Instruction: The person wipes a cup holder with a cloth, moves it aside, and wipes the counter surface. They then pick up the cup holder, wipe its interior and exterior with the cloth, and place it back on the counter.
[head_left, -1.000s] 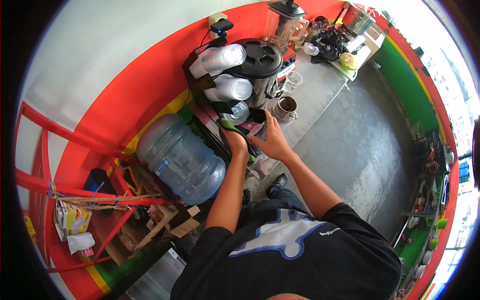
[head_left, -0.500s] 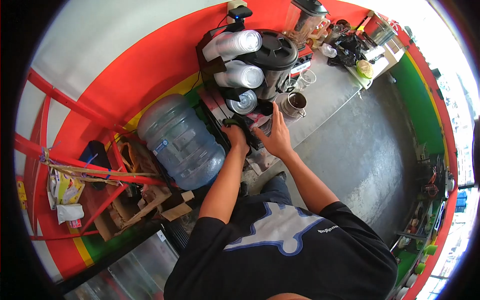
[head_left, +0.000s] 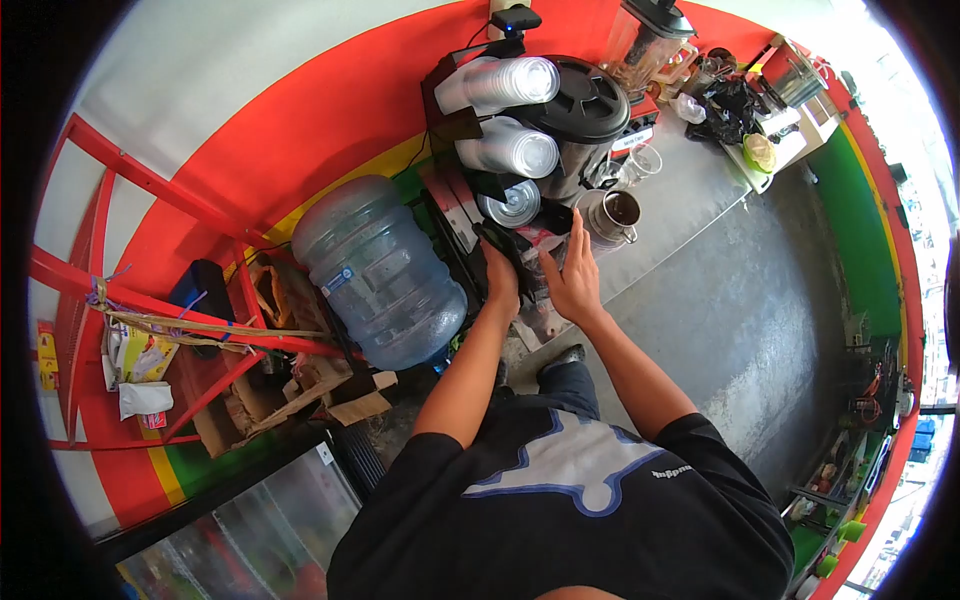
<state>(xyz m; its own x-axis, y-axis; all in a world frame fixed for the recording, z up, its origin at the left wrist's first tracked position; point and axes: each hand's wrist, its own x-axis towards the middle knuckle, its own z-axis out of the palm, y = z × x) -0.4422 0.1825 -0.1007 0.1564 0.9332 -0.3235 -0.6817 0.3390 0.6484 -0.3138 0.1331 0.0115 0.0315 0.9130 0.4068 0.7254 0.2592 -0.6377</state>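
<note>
My left hand [head_left: 502, 278] lies along the left side of a black object [head_left: 518, 250], with its visible fingers stretched out. Part of that hand is hidden by the black object, whose kind I cannot make out. On the other side my right hand [head_left: 577, 280] is open, its fingers straight and pointing up, next to a clear plastic-looking item [head_left: 543, 243]. Just beyond the right fingertips stands a metal pitcher [head_left: 605, 220] with dark contents. Clear plastic lids or cups [head_left: 512, 203] sit in a black holder beyond my left hand.
A large blue water jug [head_left: 385, 275] stands left of my arms. Stacked plastic cups [head_left: 510, 148], a black-lidded metal container [head_left: 575, 105] and a blender [head_left: 645, 45] line the back. A grey counter [head_left: 690, 185] runs rightward. A red metal frame [head_left: 180, 315] is at left.
The view has shifted, so the scene sits further right. My left hand no longer wraps over the black object and now lies straighter beside it. My right hand stays upright with fingers extended.
</note>
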